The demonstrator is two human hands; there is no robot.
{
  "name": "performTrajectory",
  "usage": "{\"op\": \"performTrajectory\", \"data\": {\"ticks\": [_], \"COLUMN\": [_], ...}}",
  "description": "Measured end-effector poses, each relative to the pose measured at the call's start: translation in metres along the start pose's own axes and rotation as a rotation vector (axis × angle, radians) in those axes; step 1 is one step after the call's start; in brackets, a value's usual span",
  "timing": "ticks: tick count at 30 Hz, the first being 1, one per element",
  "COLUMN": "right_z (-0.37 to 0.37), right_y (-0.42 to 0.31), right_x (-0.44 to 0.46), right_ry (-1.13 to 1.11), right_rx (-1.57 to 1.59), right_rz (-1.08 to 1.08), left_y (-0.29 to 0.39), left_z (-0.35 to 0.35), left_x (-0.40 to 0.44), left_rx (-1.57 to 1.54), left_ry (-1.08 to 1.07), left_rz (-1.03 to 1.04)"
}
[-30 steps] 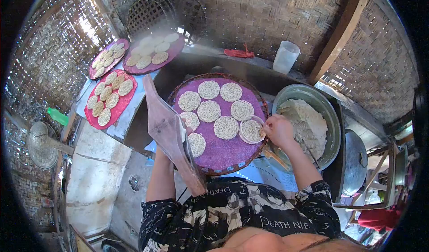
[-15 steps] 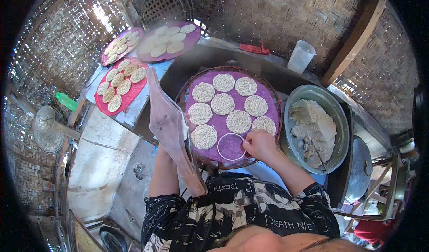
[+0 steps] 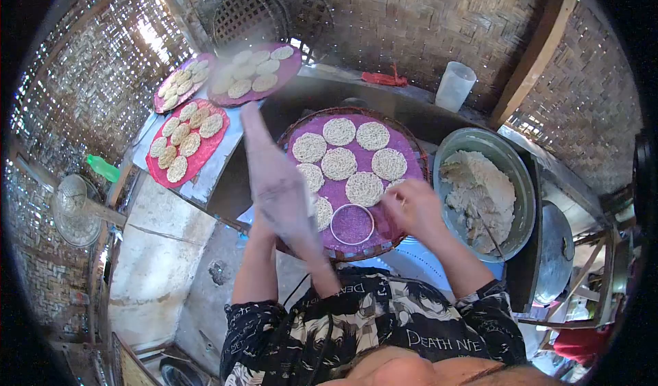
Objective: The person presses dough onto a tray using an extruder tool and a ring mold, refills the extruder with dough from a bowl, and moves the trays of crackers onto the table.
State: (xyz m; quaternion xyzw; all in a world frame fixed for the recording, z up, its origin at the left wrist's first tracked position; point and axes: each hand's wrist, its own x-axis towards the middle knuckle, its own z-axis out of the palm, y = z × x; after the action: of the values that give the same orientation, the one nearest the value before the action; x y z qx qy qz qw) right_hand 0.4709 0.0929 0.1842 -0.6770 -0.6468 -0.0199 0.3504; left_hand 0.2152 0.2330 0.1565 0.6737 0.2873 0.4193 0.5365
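A long wooden press (image 3: 277,187), blurred by motion, is held above the left side of the round tray. My left forearm runs up behind it, and my left hand is hidden there, gripping it. On the purple cloth (image 3: 339,190) of the tray lie several flat round cakes of pressed noodle-like dough (image 3: 364,189). A thin ring (image 3: 332,230) rests on the cloth near the front edge, with only cloth inside it. Just right of the ring, my right hand (image 3: 415,211) is apart from it, smeared by motion, fingers loosely spread, partly covering one cake.
To the right stands a large basin (image 3: 524,225) of pale dough (image 3: 480,187) with a thin stick in it. A clear plastic cup (image 3: 455,86) and a red object (image 3: 384,79) sit on the back ledge. More cakes lie on a red mat (image 3: 218,141) and purple mats (image 3: 286,73) at left.
My right hand has let go of the ring and moved right. The wooden press has swung to the right, over the left-hand cakes. The ring stays in about the same place on the cloth.
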Motion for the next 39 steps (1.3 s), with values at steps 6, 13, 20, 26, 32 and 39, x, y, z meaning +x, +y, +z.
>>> {"op": "performTrajectory", "data": {"ticks": [6,13,20,26,32,39], "right_z": [-0.104,-0.183,-0.242,-0.230,-0.115,-0.076], "right_y": [-0.022,-0.029,0.038,0.092,0.104,0.223], "right_x": [0.048,-0.019,-0.081,-0.114,-0.095,-0.156], "right_ry": [0.122,0.390,0.224,1.247,1.187,-0.429], "right_rx": [0.330,-0.366,0.105,0.820,1.447,-0.407], "right_rz": [-0.202,-0.374,0.272,0.161,0.274,0.961], "left_y": [0.089,0.123,0.122,0.086,0.042,0.014], "left_z": [0.140,0.251,0.275,0.283,0.323,0.304], "left_x": [0.057,0.065,0.063,0.086,0.089,0.127], "left_rx": [0.861,0.793,1.028,-0.122,-0.774,-0.710], "left_ry": [-0.107,-0.742,-0.869,-1.079,-0.830,-0.758], "left_rz": [0.859,0.776,0.797,-0.372,0.323,0.479]}}
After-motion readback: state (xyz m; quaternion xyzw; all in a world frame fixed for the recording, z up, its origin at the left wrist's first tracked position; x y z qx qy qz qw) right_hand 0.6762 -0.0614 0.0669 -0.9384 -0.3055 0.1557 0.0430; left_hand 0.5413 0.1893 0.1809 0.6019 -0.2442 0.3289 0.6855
